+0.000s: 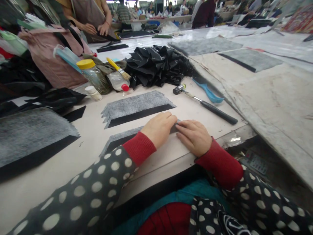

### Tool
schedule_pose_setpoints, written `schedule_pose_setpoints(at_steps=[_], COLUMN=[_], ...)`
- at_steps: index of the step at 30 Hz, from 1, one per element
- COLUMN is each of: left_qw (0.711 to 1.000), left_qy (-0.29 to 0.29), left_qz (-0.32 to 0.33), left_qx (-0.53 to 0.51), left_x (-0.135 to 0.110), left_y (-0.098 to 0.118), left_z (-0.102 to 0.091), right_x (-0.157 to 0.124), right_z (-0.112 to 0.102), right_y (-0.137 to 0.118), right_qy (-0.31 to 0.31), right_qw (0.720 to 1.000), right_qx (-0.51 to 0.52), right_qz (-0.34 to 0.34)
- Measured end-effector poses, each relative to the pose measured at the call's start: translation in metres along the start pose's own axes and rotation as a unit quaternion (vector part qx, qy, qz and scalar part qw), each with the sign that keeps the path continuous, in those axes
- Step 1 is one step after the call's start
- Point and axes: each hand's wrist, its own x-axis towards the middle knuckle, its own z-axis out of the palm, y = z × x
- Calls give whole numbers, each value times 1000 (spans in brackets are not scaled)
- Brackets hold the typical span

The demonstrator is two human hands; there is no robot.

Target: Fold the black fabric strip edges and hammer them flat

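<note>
A grey piece of fabric with a black border (119,139) lies on the worktable's near side, partly covered by my left forearm. My left hand (159,129) is closed on the piece's right end, fingers bent and pressed down. Facing it, my right hand (194,136) pinches the same end, its fingertips nearly touching the left ones. The hands hide most of the gripped edge. Just beyond lies a stack of similar grey pieces with black borders (139,106), their left ends staggered. To its right are a hammer (215,111) with a black handle and a blue plastic tool (209,91).
A heap of black pieces (158,65) stands behind the stack. Left of it are a yellow-lidded jar (96,78), a brush (118,69), a small white bottle (93,93) and a pink bag (53,55). More grey pieces (31,133) lie left. A co-worker's hands (97,29) handle black strips.
</note>
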Motion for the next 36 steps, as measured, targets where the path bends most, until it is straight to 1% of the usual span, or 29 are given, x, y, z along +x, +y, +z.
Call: schedule_pose_setpoints(at_steps=[3,5,8,11,14,18,22,25,27,30,33,36], left_qw=[999,998,997,996,996,997,998,997,998,999,999,999], left_qy=[-1,14,32,32,28,22,21,16,6,-4,-1,9], left_qz=[2,7,15,15,11,12,1,-16,-20,-29,-35,-29], left_qx=[-32,-54,-76,-79,-78,-72,-67,-69,-62,-34,-16,-21], left_x=[9,8,3,1,2,3,3,3,4,3,2,2], left_y=[-5,-9,-10,-9,-8,-7,-7,-6,-5,-4,-4,-6], left_z=[21,30,32,30,30,31,31,30,29,27,26,27], right_x=[-1,-2,-1,4,9,14,19,21,21,20,17,15], right_z=[0,-1,-3,-4,-3,-1,-1,-2,-1,0,1,1], right_y=[9,16,25,26,22,26,31,30,27,26,26,26], right_qy=[19,36,41,5,-23,-26,-36,-41,-38,-25,-4,0], right_qw=[998,996,996,996,994,994,983,976,977,987,995,999], right_qx=[52,77,45,-33,-48,35,128,160,161,134,93,48], right_qz=[6,25,66,88,91,97,124,143,133,87,33,-8])
